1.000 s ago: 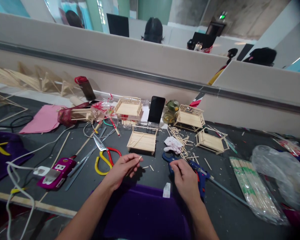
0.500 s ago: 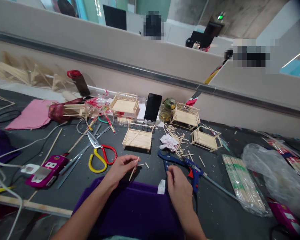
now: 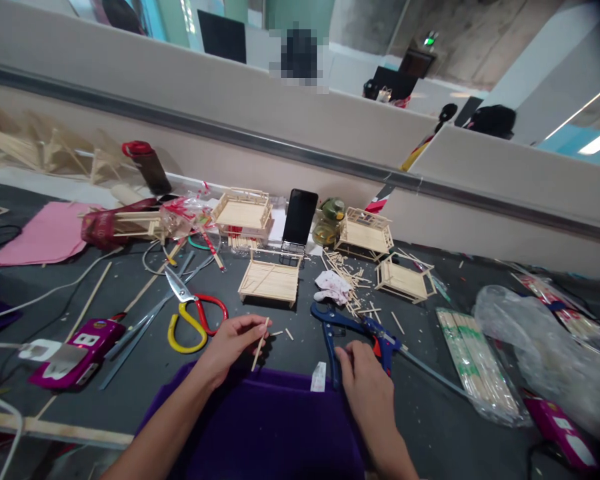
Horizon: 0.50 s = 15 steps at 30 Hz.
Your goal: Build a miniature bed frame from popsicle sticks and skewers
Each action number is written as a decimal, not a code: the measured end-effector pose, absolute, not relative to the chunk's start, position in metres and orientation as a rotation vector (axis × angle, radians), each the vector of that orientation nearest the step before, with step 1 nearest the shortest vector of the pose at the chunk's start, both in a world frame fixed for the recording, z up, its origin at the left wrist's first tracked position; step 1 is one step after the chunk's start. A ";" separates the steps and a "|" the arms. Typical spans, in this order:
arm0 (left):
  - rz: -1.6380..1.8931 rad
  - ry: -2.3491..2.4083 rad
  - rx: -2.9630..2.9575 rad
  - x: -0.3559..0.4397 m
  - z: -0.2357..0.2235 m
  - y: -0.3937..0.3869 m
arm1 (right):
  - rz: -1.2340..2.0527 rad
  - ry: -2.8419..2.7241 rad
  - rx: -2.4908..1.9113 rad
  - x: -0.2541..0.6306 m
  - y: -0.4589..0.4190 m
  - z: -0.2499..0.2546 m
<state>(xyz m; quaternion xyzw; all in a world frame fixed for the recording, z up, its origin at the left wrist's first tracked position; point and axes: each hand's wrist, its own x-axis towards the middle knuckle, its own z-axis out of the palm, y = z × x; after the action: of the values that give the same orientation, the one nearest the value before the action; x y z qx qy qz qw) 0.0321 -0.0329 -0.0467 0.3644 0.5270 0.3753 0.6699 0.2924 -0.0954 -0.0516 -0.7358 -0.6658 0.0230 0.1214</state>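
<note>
My left hand (image 3: 233, 340) pinches a thin wooden stick (image 3: 259, 344) between thumb and fingers, just above the purple cloth (image 3: 275, 427) on my lap edge. My right hand (image 3: 365, 383) is curled, with its fingertips closed on the lower handle of a blue cutter (image 3: 330, 327) that lies on the dark table. The cutter has a red part near its head. A small stick-built bed frame (image 3: 270, 280) stands just beyond both hands. Two short stick offcuts (image 3: 285, 333) lie beside the left hand.
Red-and-yellow scissors (image 3: 195, 317) lie to the left, a magenta power strip (image 3: 75, 343) beyond them. Three more stick models (image 3: 367, 233) stand around a propped phone (image 3: 299, 217). Right of them lie loose sticks, a white tissue (image 3: 333, 285), a wrapped stick bundle (image 3: 473, 363) and a plastic bag (image 3: 545, 347).
My view has shifted right and down. My right hand drew back toward me and closed on the blue cutter's handle. My left hand still holds the stick, now tilted more upright.
</note>
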 end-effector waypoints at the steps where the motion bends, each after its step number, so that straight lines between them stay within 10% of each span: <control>1: 0.841 1.196 0.814 0.031 -0.047 -0.033 | 0.035 -1.893 -2.144 0.300 -0.100 -0.049; 15: 0.809 1.260 0.911 0.050 -0.050 -0.035 | 0.601 -1.107 -2.167 0.379 -0.096 -0.082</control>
<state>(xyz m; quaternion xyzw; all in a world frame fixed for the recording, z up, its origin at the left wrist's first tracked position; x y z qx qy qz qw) 0.0501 -0.0347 -0.0500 0.3995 0.5522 0.3546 0.6401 0.3786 -0.0962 -0.0818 -0.8214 -0.4197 0.2277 0.3121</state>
